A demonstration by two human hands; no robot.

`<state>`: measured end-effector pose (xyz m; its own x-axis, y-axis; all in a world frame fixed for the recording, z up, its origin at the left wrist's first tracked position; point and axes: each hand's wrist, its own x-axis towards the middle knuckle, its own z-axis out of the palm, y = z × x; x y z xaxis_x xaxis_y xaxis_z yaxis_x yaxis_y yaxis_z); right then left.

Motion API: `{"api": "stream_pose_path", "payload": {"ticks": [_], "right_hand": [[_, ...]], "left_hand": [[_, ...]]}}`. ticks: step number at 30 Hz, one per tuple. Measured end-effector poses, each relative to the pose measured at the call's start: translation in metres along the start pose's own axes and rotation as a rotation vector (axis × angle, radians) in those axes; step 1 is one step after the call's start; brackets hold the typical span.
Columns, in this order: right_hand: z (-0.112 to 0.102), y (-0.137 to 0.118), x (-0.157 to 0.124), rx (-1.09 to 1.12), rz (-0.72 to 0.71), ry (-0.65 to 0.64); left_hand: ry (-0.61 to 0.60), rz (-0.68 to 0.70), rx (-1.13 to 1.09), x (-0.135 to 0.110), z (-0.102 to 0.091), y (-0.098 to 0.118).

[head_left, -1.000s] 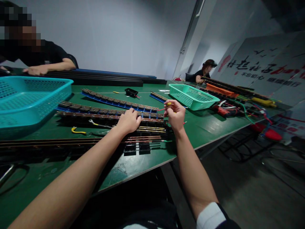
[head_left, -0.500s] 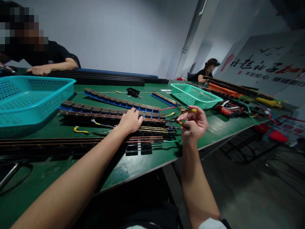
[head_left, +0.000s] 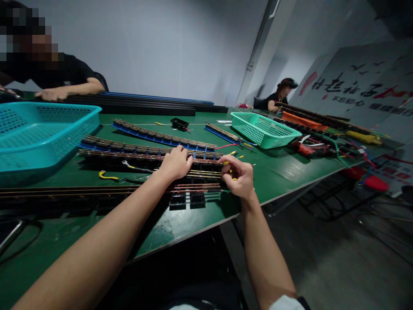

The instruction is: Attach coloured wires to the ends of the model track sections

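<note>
My left hand [head_left: 176,162] rests with fingers curled down on a long black rail strip with copper lines [head_left: 129,156] lying across the green table [head_left: 277,170]. My right hand [head_left: 238,175] is closed in a pinch on thin yellow-tipped wires [head_left: 229,153] at the right end of the strips. Further strips on blue backing [head_left: 161,137] lie behind. A nearer long strip [head_left: 97,191] runs off to the left.
A blue basket [head_left: 41,131] stands at the left, a green basket [head_left: 261,127] at the right back. Tools and cables [head_left: 309,148] lie beyond it. A yellow hook-shaped wire [head_left: 106,175] lies on the table. One person sits at the far left, another at the far end.
My right hand, which had swung out right and up with the wires, has come back down left to the strip ends. My left hand has stayed on the strip.
</note>
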<state>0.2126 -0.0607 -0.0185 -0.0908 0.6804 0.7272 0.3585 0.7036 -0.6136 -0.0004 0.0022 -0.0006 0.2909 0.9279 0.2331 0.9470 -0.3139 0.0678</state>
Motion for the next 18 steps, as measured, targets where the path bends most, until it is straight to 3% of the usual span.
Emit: {"api": "stream_pose_path", "payload": {"ticks": [3,9,11,14,18], "right_hand": [[0.0013,0.0006,-0.0012,0.063,0.003,0.102],[-0.0016,0.0015,0.004,0.214,-0.092,0.471],[-0.0026,0.0015,0.0041,0.229,-0.091,0.505],[-0.0028,0.0014,0.0005,0.206,-0.04,0.404],[-0.0009,-0.0008,-0.0021,0.014,-0.114,0.081]], "left_hand": [[-0.005,0.003,-0.005,0.0002,-0.0003,-0.0004],[-0.018,0.006,-0.008,0.0004,-0.0018,-0.0009],[-0.018,0.006,-0.008,0.0002,-0.0021,-0.0009],[-0.011,0.007,-0.015,-0.0002,-0.002,-0.0007],[0.001,-0.001,-0.006,-0.0008,-0.0017,0.0]]}}
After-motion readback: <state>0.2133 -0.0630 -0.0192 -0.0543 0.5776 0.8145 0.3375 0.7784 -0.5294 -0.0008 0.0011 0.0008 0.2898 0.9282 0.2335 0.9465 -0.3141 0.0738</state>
